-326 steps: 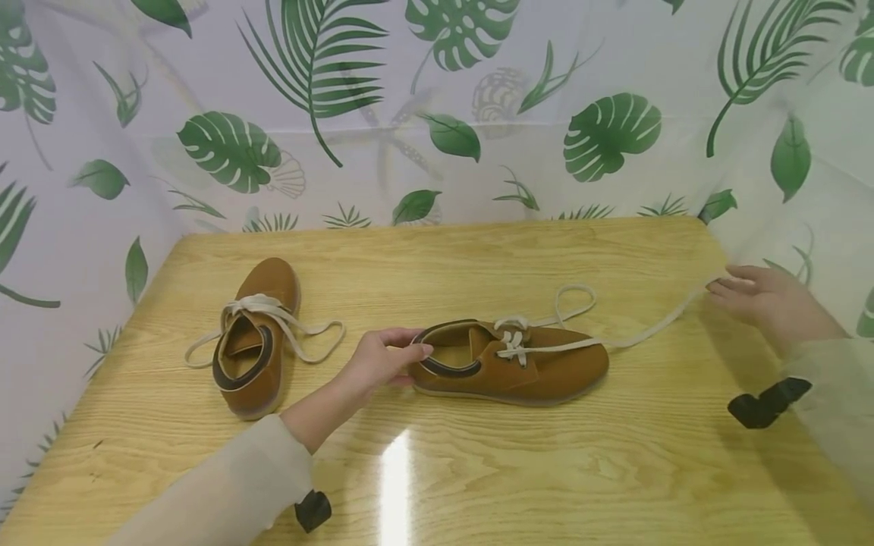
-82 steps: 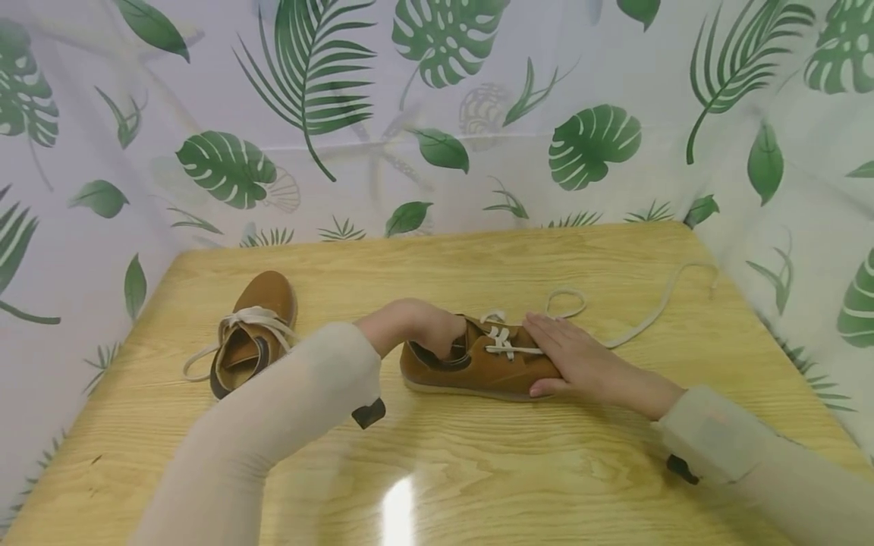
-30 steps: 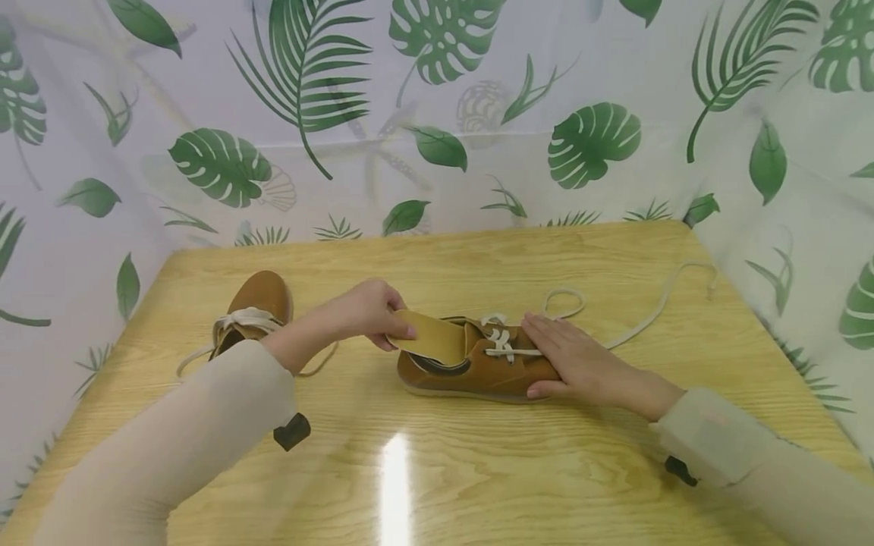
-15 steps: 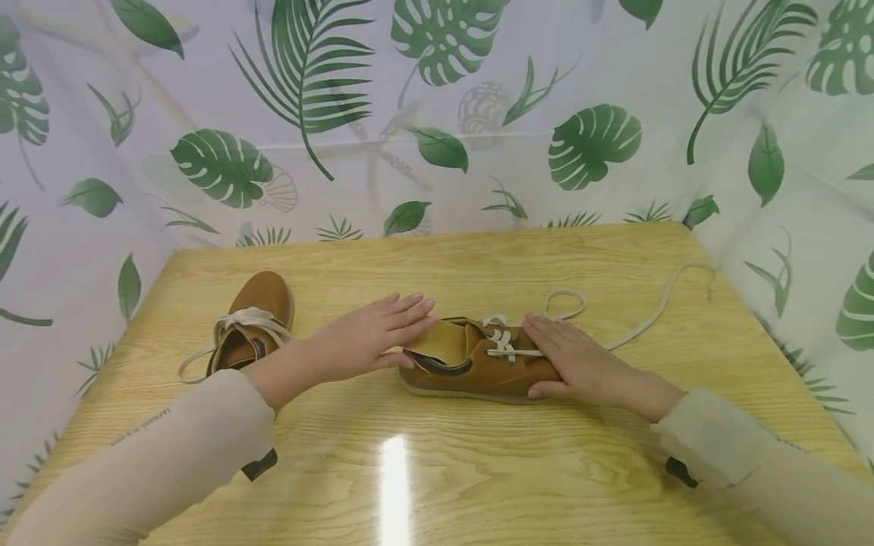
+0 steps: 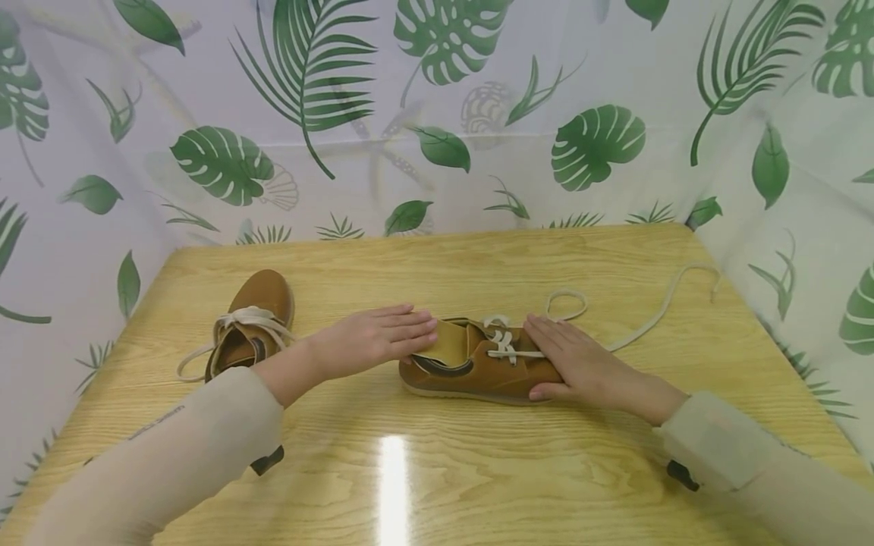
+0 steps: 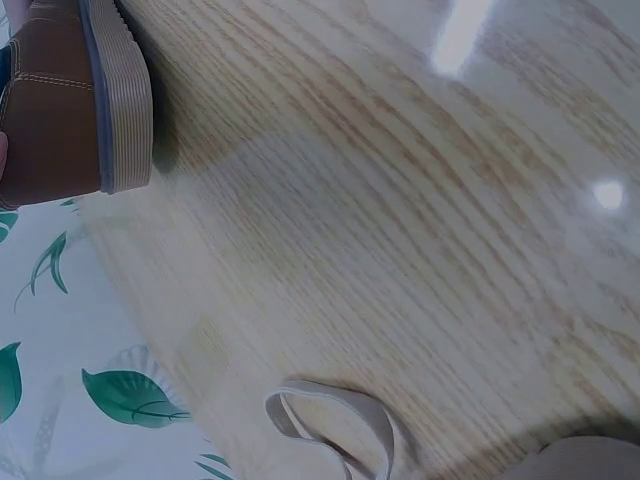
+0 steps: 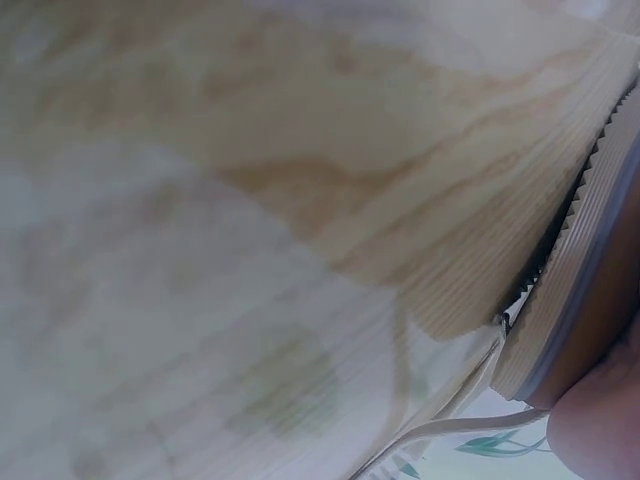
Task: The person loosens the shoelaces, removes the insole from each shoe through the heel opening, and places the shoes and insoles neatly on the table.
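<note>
A brown lace-up shoe [image 5: 498,379] lies on its sole in the head view, toe to the right. A tan insole [image 5: 451,345] shows in its opening, its heel end toward my left hand [image 5: 369,341]. The straight fingers of that hand touch the insole's heel end, palm down. My right hand [image 5: 587,368] rests over the shoe's toe, fingers laid straight across the top and thumb at the near side. In the left wrist view the shoe's heel [image 6: 60,110] stands at upper left. The right wrist view shows the pale ribbed sole [image 7: 560,290] beside a fingertip.
A second brown shoe [image 5: 262,296] with a tied cream lace stands at the left of the wooden table [image 5: 478,470], partly behind the left sleeve. The first shoe's loose cream lace [image 5: 655,311] trails to the right. Leaf-patterned cloth [image 5: 505,159] walls the back and sides.
My left hand came out of the shoe, pinching the insole, then let go; its straightened fingers now touch the insole's end. Earlier, my right hand moved from the lace end onto the toe.
</note>
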A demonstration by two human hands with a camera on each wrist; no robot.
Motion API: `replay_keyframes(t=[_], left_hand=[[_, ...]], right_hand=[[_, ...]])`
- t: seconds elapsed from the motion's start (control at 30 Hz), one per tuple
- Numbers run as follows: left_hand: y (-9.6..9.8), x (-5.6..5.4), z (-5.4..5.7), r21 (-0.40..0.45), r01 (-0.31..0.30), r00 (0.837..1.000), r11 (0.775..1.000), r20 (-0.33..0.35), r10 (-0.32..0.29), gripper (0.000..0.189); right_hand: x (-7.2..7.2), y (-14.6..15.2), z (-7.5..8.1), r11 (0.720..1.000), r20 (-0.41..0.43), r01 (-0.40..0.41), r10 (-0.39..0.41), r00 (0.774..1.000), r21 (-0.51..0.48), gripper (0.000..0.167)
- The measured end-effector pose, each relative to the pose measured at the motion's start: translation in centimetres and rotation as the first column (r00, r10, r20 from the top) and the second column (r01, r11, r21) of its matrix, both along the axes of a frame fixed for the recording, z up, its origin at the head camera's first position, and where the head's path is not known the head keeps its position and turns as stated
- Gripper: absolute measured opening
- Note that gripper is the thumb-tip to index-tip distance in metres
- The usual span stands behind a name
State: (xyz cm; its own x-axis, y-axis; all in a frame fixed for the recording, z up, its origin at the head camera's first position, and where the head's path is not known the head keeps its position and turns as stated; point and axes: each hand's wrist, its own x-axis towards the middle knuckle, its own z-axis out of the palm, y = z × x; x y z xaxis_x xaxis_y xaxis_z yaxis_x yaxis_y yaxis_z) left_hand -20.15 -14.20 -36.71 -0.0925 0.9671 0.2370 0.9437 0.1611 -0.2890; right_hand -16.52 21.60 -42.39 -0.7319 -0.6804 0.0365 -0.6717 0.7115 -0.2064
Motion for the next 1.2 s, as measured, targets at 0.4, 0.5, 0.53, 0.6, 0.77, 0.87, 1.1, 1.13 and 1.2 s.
replay_keyframes(t=[0.4, 0.5, 0.53, 0.6, 0.77, 0.87, 1.1, 1.13, 1.2], left_hand=[[-0.2, 0.2, 0.5, -0.093, -0.042, 0.996, 0.995, 0.077, 0.050, 0.042], [-0.1, 0.4, 0.6, -0.107, -0.056, 0.993, 0.993, 0.098, 0.066, 0.042], [-0.1, 0.4, 0.6, -0.102, -0.054, 0.993, 0.993, 0.103, 0.064, 0.042], [-0.2, 0.5, 0.6, -0.092, -0.046, 0.994, 0.995, 0.098, 0.055, 0.041], [-0.6, 0.7, 0.7, -0.122, -0.061, 0.995, 0.991, 0.068, 0.069, 0.040], [-0.7, 0.7, 1.0, -0.158, -0.086, 0.994, 0.984, 0.052, 0.095, 0.042], [-1.1, 0.4, 0.7, -0.081, -0.045, 0.999, 0.996, 0.022, 0.047, 0.041], [-1.1, 0.4, 0.6, -0.053, -0.027, 0.999, 0.998, 0.021, 0.028, 0.040], [-1.3, 0.3, 0.5, 0.009, 0.016, 1.000, 1.000, 0.018, -0.016, 0.037]], right_hand=[[0.6, -0.1, -0.3, 0.997, -0.009, 0.043, -0.043, 0.999, 0.068, 0.098], [0.6, -0.1, -0.7, 0.996, -0.009, 0.055, -0.055, 0.998, 0.071, 0.099], [0.7, -0.1, -0.8, 0.996, -0.017, 0.058, -0.057, 0.998, 0.072, 0.098], [0.8, -0.2, -0.9, 0.995, -0.028, 0.063, -0.061, 0.998, 0.077, 0.098], [0.8, -0.4, -0.9, 0.995, -0.038, 0.073, -0.071, 0.997, 0.071, 0.095], [0.7, -0.4, -0.6, 0.994, -0.030, 0.079, -0.077, 0.997, 0.074, 0.094], [0.7, -0.3, -0.4, 0.995, -0.062, 0.073, -0.069, 0.996, 0.072, 0.093], [0.7, -0.3, -0.4, 0.995, -0.068, 0.071, -0.066, 0.995, 0.068, 0.092], [0.7, -0.3, -0.4, 0.995, -0.071, 0.072, -0.067, 0.995, 0.073, 0.092]])
